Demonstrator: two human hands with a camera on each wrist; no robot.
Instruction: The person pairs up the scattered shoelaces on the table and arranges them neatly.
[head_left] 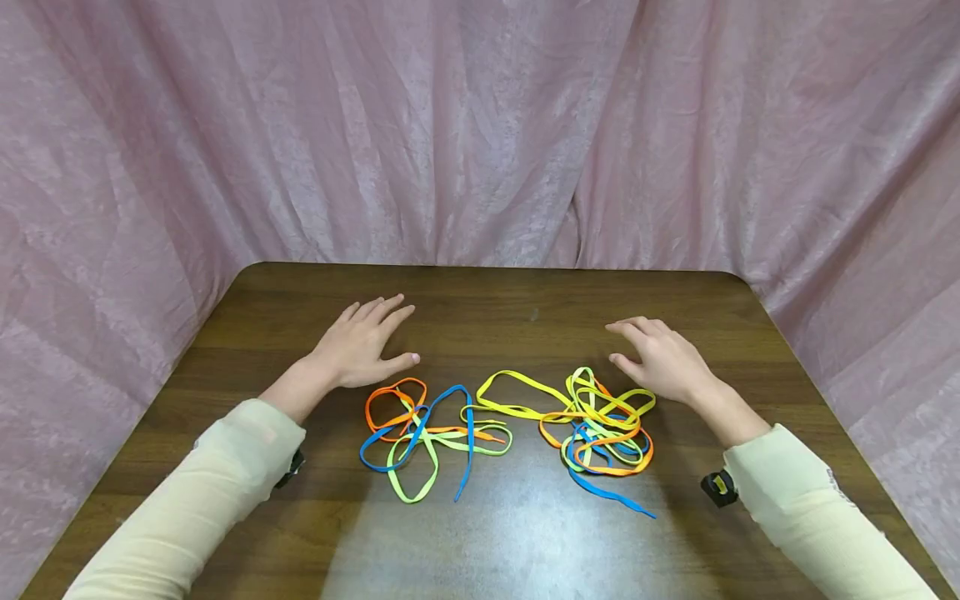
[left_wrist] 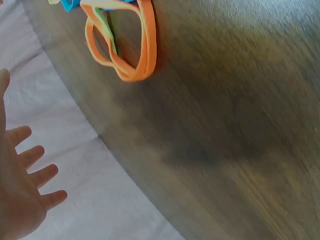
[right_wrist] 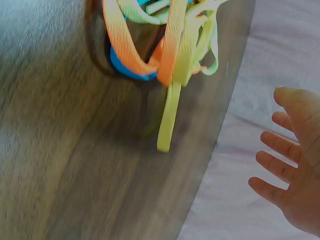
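Flat laces in orange, blue, yellow and pale green lie in two loose tangles. The left tangle (head_left: 420, 433) has orange, blue and green loops; the right tangle (head_left: 600, 425) is denser, with a yellow loop (head_left: 517, 410) reaching left from it. My left hand (head_left: 356, 346) is above and left of the left tangle, fingers spread, holding nothing. My right hand (head_left: 663, 358) hovers by the upper right of the right tangle, its fingers relaxed and empty. In the left wrist view an orange loop (left_wrist: 149, 45) shows; in the right wrist view a yellow lace (right_wrist: 170, 117) does.
The brown wooden table (head_left: 480, 321) has rounded far corners. Pink curtains (head_left: 480, 133) hang behind it and along both sides. A blue lace end (head_left: 615, 497) trails from the right tangle towards the near edge.
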